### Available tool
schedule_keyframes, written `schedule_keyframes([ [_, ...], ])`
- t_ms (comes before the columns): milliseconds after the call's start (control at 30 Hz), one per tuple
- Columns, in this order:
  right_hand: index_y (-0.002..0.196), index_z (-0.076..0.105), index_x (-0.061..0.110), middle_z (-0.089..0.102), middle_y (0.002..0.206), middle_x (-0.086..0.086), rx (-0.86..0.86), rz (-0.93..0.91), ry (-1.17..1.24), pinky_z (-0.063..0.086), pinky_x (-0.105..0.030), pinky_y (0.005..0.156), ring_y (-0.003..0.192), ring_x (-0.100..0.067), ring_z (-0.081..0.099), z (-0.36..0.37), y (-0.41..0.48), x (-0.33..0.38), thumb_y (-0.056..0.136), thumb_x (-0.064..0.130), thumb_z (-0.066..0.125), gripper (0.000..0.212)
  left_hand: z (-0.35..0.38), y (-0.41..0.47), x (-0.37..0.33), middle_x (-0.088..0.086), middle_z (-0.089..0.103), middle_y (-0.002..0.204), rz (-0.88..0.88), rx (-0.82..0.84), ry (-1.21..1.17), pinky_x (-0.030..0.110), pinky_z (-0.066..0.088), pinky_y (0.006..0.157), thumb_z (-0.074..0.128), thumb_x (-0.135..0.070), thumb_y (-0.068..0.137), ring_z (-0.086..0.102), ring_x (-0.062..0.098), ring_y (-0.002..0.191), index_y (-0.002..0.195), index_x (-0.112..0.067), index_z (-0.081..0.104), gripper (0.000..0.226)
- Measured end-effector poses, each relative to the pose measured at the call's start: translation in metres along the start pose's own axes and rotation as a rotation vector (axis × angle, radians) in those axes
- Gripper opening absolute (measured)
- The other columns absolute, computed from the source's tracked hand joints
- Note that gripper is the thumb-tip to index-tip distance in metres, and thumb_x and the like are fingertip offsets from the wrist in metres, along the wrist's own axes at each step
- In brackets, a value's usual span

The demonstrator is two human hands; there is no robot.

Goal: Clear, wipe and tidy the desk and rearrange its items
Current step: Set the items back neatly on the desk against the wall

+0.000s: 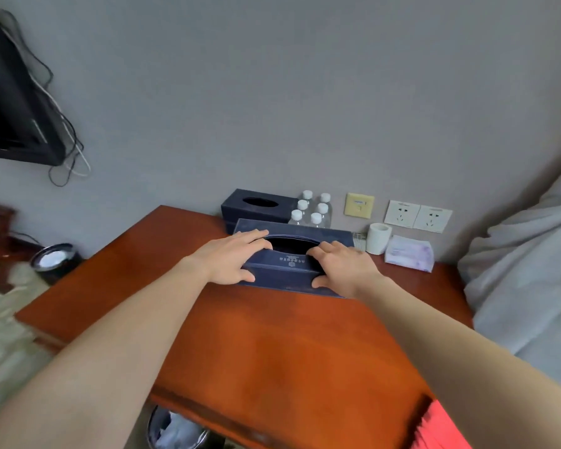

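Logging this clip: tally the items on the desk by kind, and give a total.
Dark blue tissue boxes: 2, the front tissue box gripped by the left hand and right hand, and the rear tissue box by the wall
Water bottles: 6
Paper roll: 1
Soft tissue pack: 1
Total: 10

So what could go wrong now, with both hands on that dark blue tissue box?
Two risks, I think. Pushed back, the dark blue tissue box held by the left hand and right hand could knock over the clear white-capped water bottles standing just behind it. Swung right, it might topple the white paper roll near its far corner.
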State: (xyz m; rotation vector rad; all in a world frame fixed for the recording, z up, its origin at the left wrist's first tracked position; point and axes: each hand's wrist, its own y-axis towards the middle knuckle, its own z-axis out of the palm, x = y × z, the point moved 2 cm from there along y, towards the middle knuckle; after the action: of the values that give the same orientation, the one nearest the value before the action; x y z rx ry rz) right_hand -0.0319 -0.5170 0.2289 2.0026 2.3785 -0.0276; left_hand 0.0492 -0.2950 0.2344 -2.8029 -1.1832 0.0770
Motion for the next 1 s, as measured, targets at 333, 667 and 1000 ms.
schedule_keyframes([
  [333,0.144,0.035,0.021,0.044,0.137,0.002,0.017,0.027,0.034,0.037,-0.036,0.098,0.129,-0.02,0.038,0.005,0.168,0.037,0.094,0.042,0.057,0.058,-0.009,0.074,0.161,-0.017,-0.002,0.164,0.017,0.049,-0.003,0.042,0.035,0.114,0.067,-0.032,0.092,0.009,0.023,0.152,0.151,-0.037,0.026,0.072],
  [667,0.141,0.038,0.021,0.045,0.136,0.003,0.019,0.129,0.012,0.037,-0.036,0.1,0.128,-0.019,0.039,0.014,0.302,0.028,0.093,0.04,0.059,0.056,-0.009,0.181,0.264,-0.012,0.0,0.165,0.12,-0.012,0.001,0.037,0.021,0.122,0.066,-0.025,0.092,0.006,0.013,0.152,0.149,-0.03,0.03,0.067],
  [1000,0.141,0.037,0.022,0.046,0.136,0.002,0.086,0.226,-0.016,0.038,-0.036,0.103,0.129,-0.019,0.04,0.045,0.376,-0.008,0.093,0.04,0.06,0.055,0.021,0.281,0.305,-0.007,0.0,0.166,0.221,0.015,-0.043,0.035,0.012,0.124,0.068,-0.021,0.092,0.003,0.013,0.152,0.15,-0.027,0.029,0.07],
])
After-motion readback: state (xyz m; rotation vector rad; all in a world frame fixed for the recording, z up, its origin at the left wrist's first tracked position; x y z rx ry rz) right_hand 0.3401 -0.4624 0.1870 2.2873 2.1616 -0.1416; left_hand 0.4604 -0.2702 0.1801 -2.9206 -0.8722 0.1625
